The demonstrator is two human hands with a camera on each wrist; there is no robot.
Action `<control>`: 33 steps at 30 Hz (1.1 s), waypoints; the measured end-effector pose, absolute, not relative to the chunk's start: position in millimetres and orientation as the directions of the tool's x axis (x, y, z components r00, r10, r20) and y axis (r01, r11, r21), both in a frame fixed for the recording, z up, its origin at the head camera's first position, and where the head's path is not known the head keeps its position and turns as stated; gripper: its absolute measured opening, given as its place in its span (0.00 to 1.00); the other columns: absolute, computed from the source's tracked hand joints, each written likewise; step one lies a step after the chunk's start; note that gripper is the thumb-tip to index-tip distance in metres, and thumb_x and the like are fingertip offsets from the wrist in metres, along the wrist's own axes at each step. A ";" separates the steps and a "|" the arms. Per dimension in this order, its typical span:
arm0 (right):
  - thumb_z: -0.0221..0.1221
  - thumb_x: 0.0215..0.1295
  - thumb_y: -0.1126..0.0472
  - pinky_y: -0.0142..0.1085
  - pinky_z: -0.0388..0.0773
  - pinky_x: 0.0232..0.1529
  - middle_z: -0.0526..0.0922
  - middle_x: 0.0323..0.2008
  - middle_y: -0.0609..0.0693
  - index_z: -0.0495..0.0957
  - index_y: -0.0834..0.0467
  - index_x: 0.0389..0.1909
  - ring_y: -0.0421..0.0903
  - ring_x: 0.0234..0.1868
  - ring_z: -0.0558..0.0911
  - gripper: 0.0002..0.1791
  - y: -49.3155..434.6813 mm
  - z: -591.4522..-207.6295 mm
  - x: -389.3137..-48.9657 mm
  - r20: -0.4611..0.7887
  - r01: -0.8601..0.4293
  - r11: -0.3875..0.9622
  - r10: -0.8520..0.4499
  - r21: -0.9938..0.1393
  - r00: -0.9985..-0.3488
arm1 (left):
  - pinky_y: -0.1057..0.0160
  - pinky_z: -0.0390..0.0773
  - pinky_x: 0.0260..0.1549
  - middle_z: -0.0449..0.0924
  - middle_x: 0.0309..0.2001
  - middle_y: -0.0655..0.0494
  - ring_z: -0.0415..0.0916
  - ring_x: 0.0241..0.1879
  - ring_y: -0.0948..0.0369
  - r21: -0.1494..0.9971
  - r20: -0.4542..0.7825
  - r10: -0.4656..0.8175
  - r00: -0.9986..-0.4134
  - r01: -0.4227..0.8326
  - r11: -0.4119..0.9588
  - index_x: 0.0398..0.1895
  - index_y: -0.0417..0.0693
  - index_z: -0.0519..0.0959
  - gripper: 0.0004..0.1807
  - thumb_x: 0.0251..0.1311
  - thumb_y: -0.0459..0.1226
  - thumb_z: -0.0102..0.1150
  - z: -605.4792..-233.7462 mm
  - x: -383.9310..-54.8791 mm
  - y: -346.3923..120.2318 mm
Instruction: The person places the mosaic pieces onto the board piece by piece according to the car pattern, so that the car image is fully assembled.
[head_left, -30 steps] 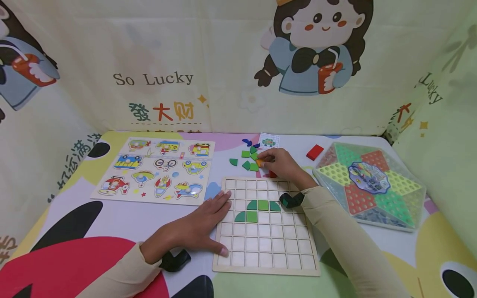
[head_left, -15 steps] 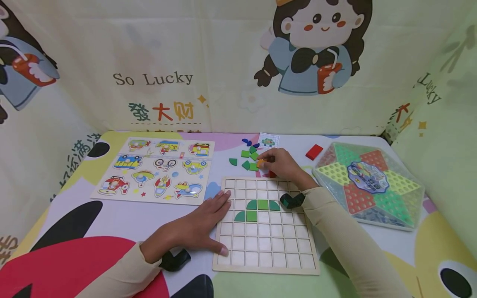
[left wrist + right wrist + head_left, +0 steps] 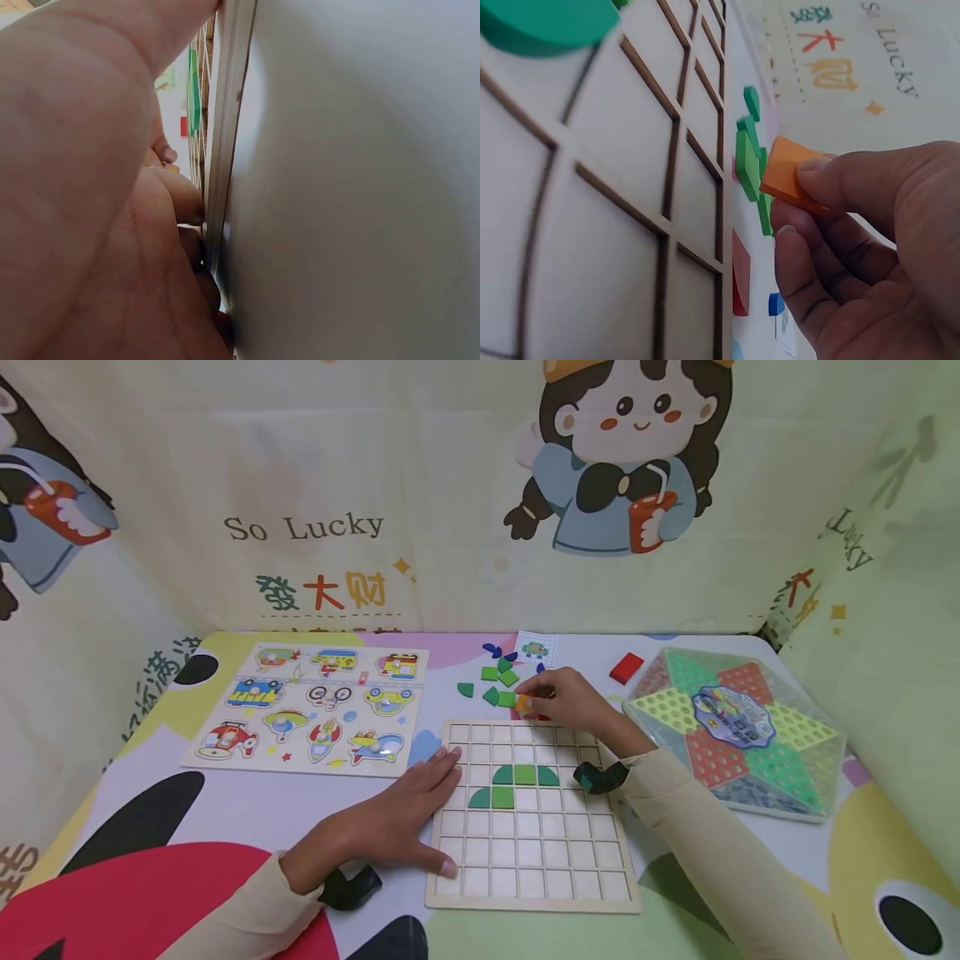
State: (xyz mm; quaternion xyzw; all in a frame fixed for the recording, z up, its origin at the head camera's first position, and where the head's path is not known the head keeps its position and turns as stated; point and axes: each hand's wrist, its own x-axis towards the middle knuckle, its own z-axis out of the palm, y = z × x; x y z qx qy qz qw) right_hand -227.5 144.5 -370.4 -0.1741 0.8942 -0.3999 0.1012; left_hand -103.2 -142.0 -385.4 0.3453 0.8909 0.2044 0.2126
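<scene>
In the head view my left hand [image 3: 393,818] lies with fingers spread on the left edge of a wooden grid board [image 3: 532,881]. The left wrist view has the fingers along the board's side. Thumb and fingers of my right hand [image 3: 577,702] pinch an orange square tile [image 3: 786,171] just beyond the board's far edge. Several green pieces sit in the grid, among them a green square [image 3: 525,774] and a quarter-round piece [image 3: 480,797]. Loose green tiles [image 3: 507,678] and a red tile [image 3: 740,274] lie beside the right hand.
A small picture card [image 3: 536,648] lies at the back near dark blue pieces [image 3: 492,650]. To the left is a vehicle puzzle board [image 3: 300,747]. A red block [image 3: 626,668] and a clear hexagonal box [image 3: 738,735] stand at the right.
My right hand has drawn slightly right and nearer to the board with the orange tile, uncovering a blue piece by the card. The left hand stays on the board; the head view has shifted slightly.
</scene>
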 end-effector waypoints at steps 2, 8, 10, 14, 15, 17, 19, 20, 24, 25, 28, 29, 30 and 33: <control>0.60 0.64 0.70 0.34 0.78 0.39 0.84 0.41 0.53 0.84 0.63 0.47 0.49 0.39 0.77 0.12 145.1 -369.8 -223.2 -0.048 -0.231 0.616 -0.402 -0.753 -0.915 | 0.47 0.39 0.70 0.31 0.78 0.55 0.25 0.75 0.56 0.514 -0.238 0.703 -0.670 0.527 0.677 0.77 0.43 0.48 0.63 0.46 0.67 0.65 -385.4 -103.3 -141.9; 0.61 0.63 0.71 0.34 0.76 0.38 0.85 0.42 0.51 0.85 0.62 0.46 0.48 0.37 0.76 0.12 146.6 -369.3 -211.9 -0.034 -0.273 0.605 -0.446 -0.748 -0.894 | 0.47 0.39 0.70 0.31 0.78 0.55 0.25 0.75 0.57 0.504 -0.238 0.702 -0.671 0.533 0.680 0.77 0.43 0.47 0.63 0.46 0.67 0.64 -385.0 -103.1 -143.2; 0.62 0.62 0.71 0.34 0.76 0.37 0.85 0.42 0.50 0.85 0.62 0.47 0.47 0.36 0.76 0.12 146.9 -369.3 -207.2 -0.039 -0.281 0.595 -0.467 -0.753 -0.883 | 0.48 0.39 0.70 0.31 0.78 0.55 0.24 0.75 0.57 0.500 -0.238 0.703 -0.670 0.536 0.680 0.77 0.43 0.47 0.64 0.46 0.67 0.65 -384.7 -103.1 -143.4; 0.62 0.62 0.71 0.34 0.76 0.36 0.85 0.40 0.48 0.85 0.61 0.48 0.46 0.34 0.75 0.14 147.4 -367.7 -196.5 -0.045 -0.295 0.578 -0.500 -0.761 -0.865 | 0.47 0.39 0.70 0.31 0.78 0.54 0.25 0.75 0.56 0.502 -0.237 0.705 -0.669 0.537 0.678 0.77 0.42 0.47 0.64 0.46 0.67 0.65 -384.3 -103.2 -143.3; 0.62 0.62 0.71 0.34 0.75 0.35 0.85 0.39 0.48 0.84 0.61 0.48 0.46 0.34 0.75 0.13 147.3 -367.1 -193.8 -0.043 -0.301 0.577 -0.506 -0.759 -0.861 | 0.47 0.39 0.70 0.31 0.78 0.54 0.25 0.75 0.56 0.502 -0.237 0.704 -0.669 0.536 0.679 0.77 0.42 0.47 0.64 0.46 0.67 0.65 -384.3 -103.2 -143.3; 0.63 0.61 0.71 0.33 0.75 0.34 0.84 0.36 0.47 0.85 0.61 0.47 0.46 0.33 0.74 0.13 146.9 -365.4 -188.8 -0.043 -0.310 0.581 -0.512 -0.752 -0.858 | 0.47 0.39 0.70 0.31 0.78 0.54 0.25 0.75 0.56 0.501 -0.239 0.703 -0.670 0.535 0.681 0.77 0.42 0.47 0.64 0.46 0.67 0.65 -384.5 -103.2 -143.4; 0.64 0.61 0.70 0.32 0.74 0.32 0.83 0.34 0.47 0.85 0.61 0.46 0.46 0.32 0.74 0.12 147.0 -365.1 -184.6 -0.049 -0.313 0.580 -0.522 -0.752 -0.852 | 0.47 0.39 0.70 0.31 0.78 0.55 0.24 0.75 0.57 0.502 -0.240 0.702 -0.671 0.533 0.681 0.77 0.43 0.47 0.64 0.46 0.67 0.65 -385.3 -103.3 -143.3; 0.64 0.61 0.70 0.32 0.74 0.32 0.83 0.34 0.46 0.85 0.61 0.45 0.46 0.31 0.74 0.12 147.3 -364.9 -182.5 -0.053 -0.313 0.578 -0.528 -0.754 -0.847 | 0.47 0.39 0.70 0.31 0.78 0.55 0.24 0.75 0.57 0.501 -0.240 0.702 -0.671 0.533 0.681 0.77 0.43 0.47 0.64 0.46 0.67 0.65 -385.6 -103.4 -143.3; 0.64 0.61 0.70 0.32 0.77 0.34 0.84 0.35 0.46 0.85 0.60 0.43 0.45 0.32 0.75 0.10 148.6 -364.6 -175.1 -0.056 -0.323 0.550 -0.562 -0.770 -0.825 | 0.47 0.39 0.70 0.31 0.78 0.55 0.24 0.75 0.57 0.506 -0.238 0.704 -0.669 0.533 0.678 0.77 0.43 0.47 0.64 0.46 0.68 0.64 -386.2 -103.5 -142.9; 0.64 0.61 0.70 0.33 0.78 0.35 0.83 0.36 0.46 0.85 0.60 0.43 0.45 0.33 0.76 0.10 148.7 -364.5 -173.5 -0.054 -0.327 0.544 -0.570 -0.773 -0.820 | 0.47 0.39 0.70 0.31 0.78 0.55 0.24 0.75 0.57 0.507 -0.238 0.704 -0.669 0.533 0.678 0.77 0.43 0.47 0.64 0.46 0.68 0.64 -386.0 -103.4 -143.0; 0.64 0.61 0.70 0.33 0.79 0.38 0.83 0.36 0.45 0.85 0.60 0.42 0.44 0.35 0.78 0.10 147.8 -363.2 -169.3 -0.050 -0.337 0.537 -0.582 -0.773 -0.811 | 0.47 0.39 0.70 0.31 0.78 0.55 0.25 0.75 0.57 0.507 -0.237 0.703 -0.670 0.533 0.678 0.77 0.43 0.47 0.64 0.46 0.67 0.64 -385.1 -103.2 -143.6; 0.64 0.61 0.70 0.33 0.80 0.39 0.82 0.36 0.45 0.85 0.59 0.42 0.44 0.35 0.78 0.10 147.8 -362.8 -168.0 -0.052 -0.338 0.536 -0.585 -0.774 -0.809 | 0.47 0.39 0.70 0.31 0.78 0.55 0.25 0.75 0.57 0.508 -0.235 0.703 -0.671 0.532 0.677 0.77 0.42 0.47 0.63 0.46 0.67 0.64 -384.9 -103.1 -143.8; 0.64 0.61 0.71 0.33 0.80 0.38 0.82 0.36 0.45 0.85 0.59 0.42 0.44 0.35 0.78 0.09 147.8 -362.3 -166.5 -0.053 -0.339 0.536 -0.588 -0.773 -0.807 | 0.48 0.39 0.70 0.31 0.78 0.55 0.24 0.75 0.57 0.506 -0.236 0.702 -0.671 0.532 0.679 0.77 0.42 0.47 0.64 0.46 0.67 0.64 -384.8 -103.0 -144.1; 0.64 0.61 0.70 0.33 0.80 0.37 0.82 0.35 0.44 0.84 0.59 0.42 0.44 0.34 0.78 0.09 149.2 -361.2 -161.1 -0.062 -0.334 0.536 -0.592 -0.775 -0.804 | 0.48 0.39 0.70 0.30 0.78 0.55 0.24 0.75 0.57 0.502 -0.236 0.703 -0.671 0.535 0.679 0.77 0.43 0.47 0.64 0.46 0.68 0.64 -385.1 -103.0 -144.1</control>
